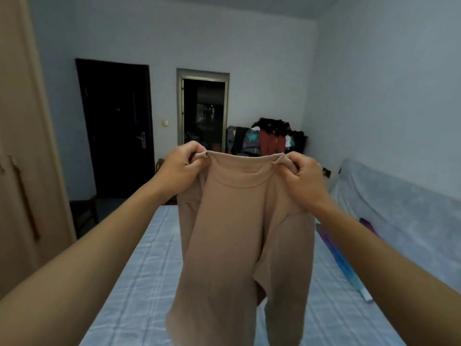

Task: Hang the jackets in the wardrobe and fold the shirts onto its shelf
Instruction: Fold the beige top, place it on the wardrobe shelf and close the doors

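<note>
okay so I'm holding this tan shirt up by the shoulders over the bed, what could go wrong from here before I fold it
1. Both hands, left and right, pinch only small bits of the tan shirt at the shoulders; a grip could slip and let that side drop.
2. The sleeves hang bunched against the body, so laying it on the bed as is may fold in creases.

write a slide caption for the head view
Left hand and right hand hold a beige long-sleeved knit shirt by its shoulders above the light blue quilted bed.
</note>
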`<action>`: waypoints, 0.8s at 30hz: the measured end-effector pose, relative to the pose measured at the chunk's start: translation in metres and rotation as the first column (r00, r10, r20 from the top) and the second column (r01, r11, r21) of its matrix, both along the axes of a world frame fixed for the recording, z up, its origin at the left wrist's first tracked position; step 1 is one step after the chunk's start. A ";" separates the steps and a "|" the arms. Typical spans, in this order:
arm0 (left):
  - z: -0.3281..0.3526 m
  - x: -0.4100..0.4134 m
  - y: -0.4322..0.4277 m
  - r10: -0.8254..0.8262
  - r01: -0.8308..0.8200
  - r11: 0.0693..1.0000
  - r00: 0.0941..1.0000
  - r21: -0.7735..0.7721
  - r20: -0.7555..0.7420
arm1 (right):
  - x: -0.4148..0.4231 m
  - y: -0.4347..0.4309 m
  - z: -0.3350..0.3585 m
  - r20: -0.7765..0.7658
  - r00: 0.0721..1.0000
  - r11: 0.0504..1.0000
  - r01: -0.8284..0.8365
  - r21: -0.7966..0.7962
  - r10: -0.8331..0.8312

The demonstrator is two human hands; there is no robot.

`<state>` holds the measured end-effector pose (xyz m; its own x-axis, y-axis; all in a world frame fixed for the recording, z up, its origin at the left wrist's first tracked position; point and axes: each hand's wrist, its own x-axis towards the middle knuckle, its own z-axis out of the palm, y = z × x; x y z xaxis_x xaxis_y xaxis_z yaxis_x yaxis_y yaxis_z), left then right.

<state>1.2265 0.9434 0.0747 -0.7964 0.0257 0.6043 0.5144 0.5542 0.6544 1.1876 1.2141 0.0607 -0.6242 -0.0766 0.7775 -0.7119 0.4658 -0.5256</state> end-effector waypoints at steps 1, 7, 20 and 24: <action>0.002 -0.003 -0.005 -0.063 0.062 0.998 0.996 0.017 0.055 | -0.004 -0.002 0.001 0.018 1.000 1.000 -0.006 0.017 0.005; -0.006 -0.043 -0.031 -0.102 0.082 0.993 0.960 0.086 0.262 | -0.038 -0.009 -0.006 0.206 0.978 0.998 -0.005 0.061 -0.007; -0.059 -0.044 0.058 0.341 -0.341 0.940 0.930 -0.020 0.138 | -0.040 -0.090 -0.068 0.471 0.882 0.978 0.088 -0.188 0.011; -0.055 -0.037 0.068 0.272 -0.275 0.961 0.956 0.016 0.108 | -0.038 -0.084 -0.069 0.455 0.869 0.948 -0.050 -0.314 0.196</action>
<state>1.1892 1.0115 0.0200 -0.8289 -0.2192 0.5146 0.2741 0.6429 0.7153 1.1494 1.1303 -0.0079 -0.9215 -0.0009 0.3884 -0.3829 0.1707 -0.9079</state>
